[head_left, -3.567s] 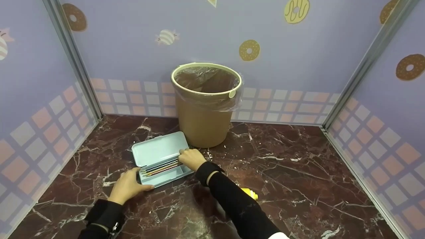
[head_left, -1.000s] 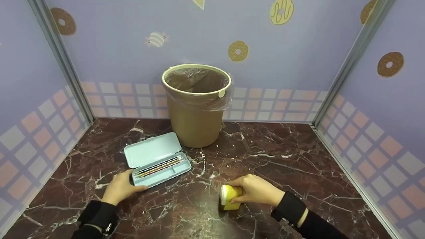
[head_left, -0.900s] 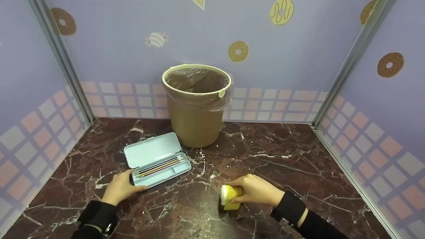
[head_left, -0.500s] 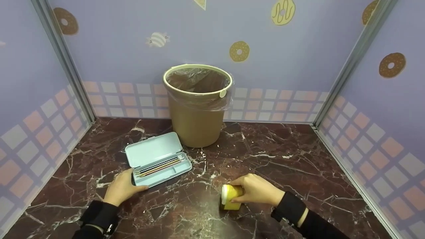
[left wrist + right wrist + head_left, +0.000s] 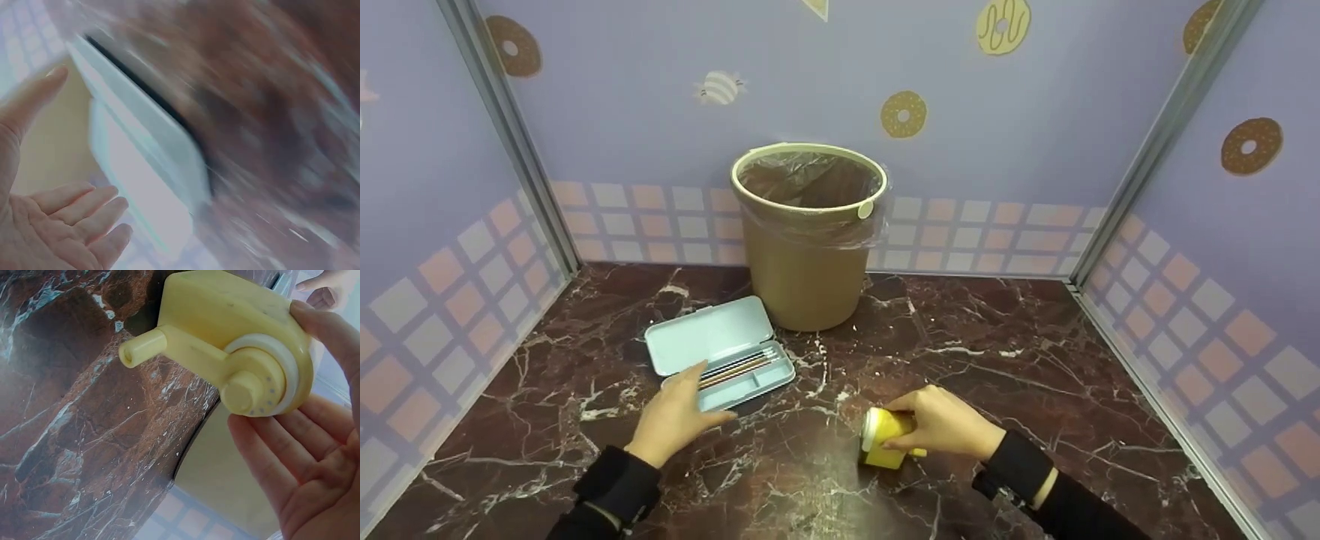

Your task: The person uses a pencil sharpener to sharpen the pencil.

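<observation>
A yellow hand-crank pencil sharpener (image 5: 886, 444) with a whitish front sits on the table at front right. My right hand (image 5: 949, 424) holds it, thumb and fingers around its body. In the right wrist view its crank (image 5: 191, 354) faces the camera. My left hand (image 5: 673, 418) has spread, fairly straight fingers and overlaps the near left corner of a light blue pencil case (image 5: 709, 334). That case lies open, its lid tipped back toward the bin. Several pencils (image 5: 746, 366) lie side by side in it, their left ends hidden by the hand. In the left wrist view the case (image 5: 152, 174) is blurred.
A brown trash bin (image 5: 806, 277) lined with a clear plastic bag stands behind the case, close to its lid. Small pale crumbs dot the dark red marbled table (image 5: 997, 390) near the bin. Patterned wall panels (image 5: 997, 150) enclose the back and both sides.
My right hand has moved from the pencils to the sharpener and now grips it. My left hand has come off the case's left end, moving right with its fingers up over the pencils.
</observation>
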The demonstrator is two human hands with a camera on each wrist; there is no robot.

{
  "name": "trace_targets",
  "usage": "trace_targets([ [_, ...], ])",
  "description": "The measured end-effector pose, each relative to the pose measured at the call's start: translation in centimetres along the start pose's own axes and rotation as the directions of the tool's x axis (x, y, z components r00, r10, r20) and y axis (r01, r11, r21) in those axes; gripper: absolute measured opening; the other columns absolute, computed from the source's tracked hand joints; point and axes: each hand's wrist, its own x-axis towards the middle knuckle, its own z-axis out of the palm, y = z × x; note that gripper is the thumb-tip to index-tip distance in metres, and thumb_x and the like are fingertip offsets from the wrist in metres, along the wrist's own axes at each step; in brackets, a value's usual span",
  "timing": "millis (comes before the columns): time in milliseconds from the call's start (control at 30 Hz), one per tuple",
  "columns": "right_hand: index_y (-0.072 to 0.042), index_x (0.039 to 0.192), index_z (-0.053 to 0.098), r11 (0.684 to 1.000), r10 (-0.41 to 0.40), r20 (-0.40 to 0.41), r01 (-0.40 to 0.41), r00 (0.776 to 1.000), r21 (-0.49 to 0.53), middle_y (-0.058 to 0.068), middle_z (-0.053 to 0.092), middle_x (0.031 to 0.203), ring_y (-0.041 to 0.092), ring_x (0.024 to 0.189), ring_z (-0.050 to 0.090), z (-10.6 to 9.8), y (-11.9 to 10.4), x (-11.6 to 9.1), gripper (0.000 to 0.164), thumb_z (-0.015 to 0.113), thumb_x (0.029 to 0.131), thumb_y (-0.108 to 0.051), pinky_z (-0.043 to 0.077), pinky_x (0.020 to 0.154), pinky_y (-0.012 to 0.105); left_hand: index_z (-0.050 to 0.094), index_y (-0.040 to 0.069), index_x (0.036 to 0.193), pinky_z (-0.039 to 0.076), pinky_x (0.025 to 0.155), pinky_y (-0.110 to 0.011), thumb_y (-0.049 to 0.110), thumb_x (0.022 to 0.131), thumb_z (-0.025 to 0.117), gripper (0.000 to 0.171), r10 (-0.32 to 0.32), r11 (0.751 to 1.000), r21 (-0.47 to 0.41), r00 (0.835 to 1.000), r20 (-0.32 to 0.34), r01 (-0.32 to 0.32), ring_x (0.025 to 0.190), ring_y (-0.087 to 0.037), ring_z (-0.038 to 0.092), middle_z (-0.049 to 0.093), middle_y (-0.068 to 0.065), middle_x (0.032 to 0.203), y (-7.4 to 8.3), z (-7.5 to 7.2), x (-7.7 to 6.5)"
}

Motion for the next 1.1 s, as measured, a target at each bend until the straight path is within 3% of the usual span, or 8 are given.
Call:
trace_targets([
  [267, -0.011, 0.105, 0.079, 0.998, 0.048, -0.082, -0.045, 0.995, 0.045, 0.001, 0.080, 0.087, -0.006, 0.063, 0.059, -0.2, 0.2, 0.4, 0.033, 0.083, 0.085, -0.037, 0.049, 0.057, 0.015, 0.046, -0.004, 0.148, 0.042, 0.117, -0.058, 0.033, 0.071, 0.092, 0.097, 0.137, 0.981, -0.151, 0.988, 0.078, -0.124, 0.137, -0.045, 0.054, 0.053, -0.027, 0.150, 6.5, 3.3, -0.1],
  [533, -0.009, 0.098, 0.079, 0.984, 0.140, -0.173, -0.118, 0.975, 0.133, 0.003, 0.079, 0.083, -0.002, 0.061, 0.061, -0.5, 0.4, 0.9, 0.030, 0.083, 0.084, -0.035, 0.053, 0.058, 0.017, 0.048, 0.000, 0.148, 0.044, 0.113, -0.061, 0.041, 0.071, 0.090, 0.097, 0.241, 0.958, -0.190, 0.961, 0.134, -0.213, 0.137, -0.045, 0.054, 0.052, -0.026, 0.151, 10.8, 6.7, -0.3],
  [800, -0.013, 0.097, 0.079, 0.961, 0.227, -0.220, -0.181, 0.949, 0.208, 0.001, 0.078, 0.079, 0.000, 0.058, 0.062, -0.6, 0.0, 1.5, 0.027, 0.080, 0.087, -0.037, 0.051, 0.055, 0.018, 0.055, 0.000, 0.143, 0.052, 0.104, -0.060, 0.043, 0.072, 0.090, 0.089, 0.258, 0.958, -0.145, 0.965, 0.051, -0.248, 0.128, -0.044, 0.062, 0.061, -0.026, 0.142, 12.2, 9.5, 0.3],
  [1100, -0.009, 0.105, 0.079, 0.937, 0.285, -0.260, -0.211, 0.923, 0.279, 0.008, 0.081, 0.088, 0.007, 0.066, 0.072, -0.6, -0.5, 1.7, 0.035, 0.080, 0.087, -0.039, 0.056, 0.058, 0.019, 0.060, 0.001, 0.138, 0.059, 0.093, -0.050, 0.038, 0.074, 0.090, 0.079, 0.266, 0.953, -0.140, 0.963, -0.040, -0.269, 0.111, -0.034, 0.072, 0.069, -0.018, 0.133, 12.9, 10.5, 0.7],
])
